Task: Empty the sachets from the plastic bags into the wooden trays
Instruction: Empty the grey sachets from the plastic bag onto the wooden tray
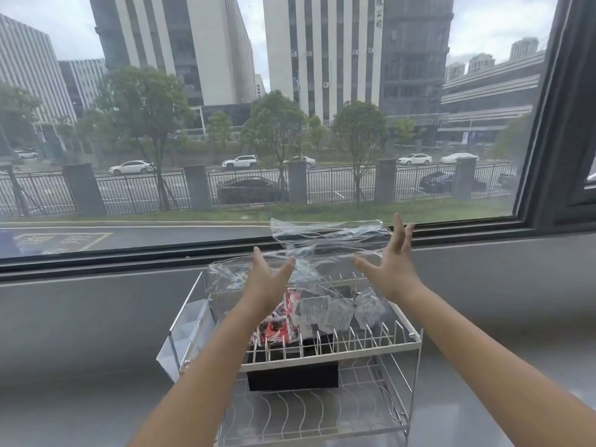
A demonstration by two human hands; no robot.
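A: Two bare arms came up from the near edge of the desk (80, 333) and reached forward over a two-tier wire rack (335, 345). What sat on the lower tier?

B: A dark box (292, 379) stood at the back of it, on curved wire dividers. Whether that was one of the wooden trays, I could not tell.

A: And the upper tier?

B: The sachets (325, 312) lay heaped there, inside the ring of upright wire prongs. Red-and-white ones were on the left of the heap, and pale grey printed ones on the right. Something dark lay beneath them, mostly hidden. A clear panel (190, 324) hung along the rack's left side.

A: How were the hands?

B: Both were spread wide with fingers straight, gripping nothing. The left hand (266, 279) was above the left part of the heap, thumb out to the right. The right hand (392, 262) was higher and further right, with its fingers pointing up towards the glass.

A: Where was the plastic bag?

B: The clear plastic bag (319, 243) was crumpled in the air between and just beyond the hands, above the rack's far side. Its lower folds trailed down towards the sachets. Whether either hand touched it, I could not say.

A: And behind?

B: The desk ran to a dark window frame (554, 130). Through the glass were a railing (251, 185), parked cars, trees and tall buildings.
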